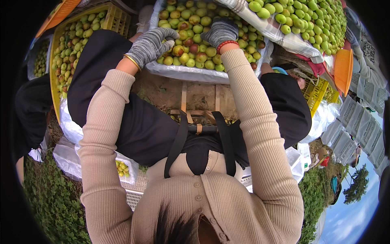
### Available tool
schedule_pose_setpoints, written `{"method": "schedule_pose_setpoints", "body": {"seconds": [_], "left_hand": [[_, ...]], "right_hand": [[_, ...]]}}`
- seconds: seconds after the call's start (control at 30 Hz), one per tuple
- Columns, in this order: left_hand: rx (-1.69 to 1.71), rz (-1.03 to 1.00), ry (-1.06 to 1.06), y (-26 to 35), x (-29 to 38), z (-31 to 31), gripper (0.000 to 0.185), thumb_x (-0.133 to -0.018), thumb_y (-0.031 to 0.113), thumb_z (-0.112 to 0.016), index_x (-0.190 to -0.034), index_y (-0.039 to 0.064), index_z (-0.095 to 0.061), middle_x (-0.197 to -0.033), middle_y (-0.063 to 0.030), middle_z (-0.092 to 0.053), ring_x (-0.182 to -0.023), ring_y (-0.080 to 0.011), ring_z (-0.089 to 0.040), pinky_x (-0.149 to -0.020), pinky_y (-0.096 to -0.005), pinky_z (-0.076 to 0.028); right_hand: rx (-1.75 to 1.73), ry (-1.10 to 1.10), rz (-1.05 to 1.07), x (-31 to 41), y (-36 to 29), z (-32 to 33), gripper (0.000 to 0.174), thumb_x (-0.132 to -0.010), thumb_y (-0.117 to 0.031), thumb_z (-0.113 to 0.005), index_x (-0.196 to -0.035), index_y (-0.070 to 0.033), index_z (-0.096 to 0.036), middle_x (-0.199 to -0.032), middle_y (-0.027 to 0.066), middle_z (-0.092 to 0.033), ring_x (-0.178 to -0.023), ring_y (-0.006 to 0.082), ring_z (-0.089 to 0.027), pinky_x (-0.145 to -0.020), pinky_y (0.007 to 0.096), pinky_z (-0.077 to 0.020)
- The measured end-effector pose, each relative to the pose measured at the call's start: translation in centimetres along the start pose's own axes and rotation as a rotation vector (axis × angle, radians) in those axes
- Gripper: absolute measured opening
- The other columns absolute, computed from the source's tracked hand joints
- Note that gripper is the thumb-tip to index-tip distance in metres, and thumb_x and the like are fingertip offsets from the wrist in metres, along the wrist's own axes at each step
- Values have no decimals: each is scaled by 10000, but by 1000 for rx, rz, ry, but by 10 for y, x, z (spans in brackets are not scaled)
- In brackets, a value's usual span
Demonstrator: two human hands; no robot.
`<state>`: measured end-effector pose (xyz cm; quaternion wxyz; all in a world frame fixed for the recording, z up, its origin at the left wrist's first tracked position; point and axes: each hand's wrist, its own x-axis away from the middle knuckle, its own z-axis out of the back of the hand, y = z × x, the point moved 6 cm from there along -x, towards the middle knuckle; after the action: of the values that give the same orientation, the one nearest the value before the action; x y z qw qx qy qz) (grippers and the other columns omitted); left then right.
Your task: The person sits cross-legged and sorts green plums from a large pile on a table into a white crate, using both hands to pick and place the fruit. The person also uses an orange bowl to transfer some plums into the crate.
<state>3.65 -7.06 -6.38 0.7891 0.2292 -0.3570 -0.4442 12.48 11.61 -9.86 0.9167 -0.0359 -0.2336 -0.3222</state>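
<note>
A crate lined with clear plastic (186, 74) stands before me, full of green jujubes (198, 29), some blushed reddish-brown. Over its left side is my left hand (154, 42) in a grey knit glove, a gold-coloured bangle at the wrist. Its thumb and fingers are curled but apart, with nothing visible between them. My right hand (221, 32), gloved alike and wearing a red beaded bracelet (227, 44), reaches down onto the jujubes toward the crate's far side. Its fingertips are hidden, so whether it grips a fruit cannot be told.
Heaped greener jujubes (307, 21) lie on a plaid cloth (274, 33) at upper right. A yellow crate (54, 82) of jujubes stands left, beside another person's dark-clothed leg (32, 106). An orange basket (343, 71) is at right. Wooden slats (184, 97) lie below the lined crate.
</note>
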Motion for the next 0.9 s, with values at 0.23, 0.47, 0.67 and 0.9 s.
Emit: {"method": "schedule_pose_setpoints", "body": {"seconds": [0.23,0.47,0.67,0.9], "left_hand": [[24,-59,6,2,1,1,279,-908,189,-606,-1167,95,-650,-1097,-100,-688,-1058,-251,-637,-958,-358,-475],[1,-103,63,5,1,0,264,-894,181,-632,-1143,96,-651,-1035,-124,-686,-989,-273,-648,-900,-368,-500],[54,-73,4,2,0,0,274,-906,181,-605,-1160,88,-650,-1099,-109,-686,-1056,-261,-636,-960,-360,-474],[29,-86,33,-1,1,-3,276,-896,183,-633,-1154,86,-644,-1056,-124,-685,-1006,-276,-646,-904,-361,-496]], "right_hand": [[-392,28,91,-10,27,-13,477,-794,-478,-700,-1099,-112,-679,-1060,123,-691,-1007,277,-647,-911,396,-500],[-825,269,122,1,103,-16,400,-841,-318,-676,-1160,-78,-650,-1095,135,-689,-1006,290,-647,-933,377,-491],[-474,81,89,19,71,-37,483,-777,-279,-757,-1204,-112,-607,-1112,129,-639,-1034,282,-617,-912,388,-498],[-689,307,61,27,72,-20,428,-800,-260,-730,-1180,-108,-608,-1093,173,-606,-1032,314,-602,-902,407,-502]]}}
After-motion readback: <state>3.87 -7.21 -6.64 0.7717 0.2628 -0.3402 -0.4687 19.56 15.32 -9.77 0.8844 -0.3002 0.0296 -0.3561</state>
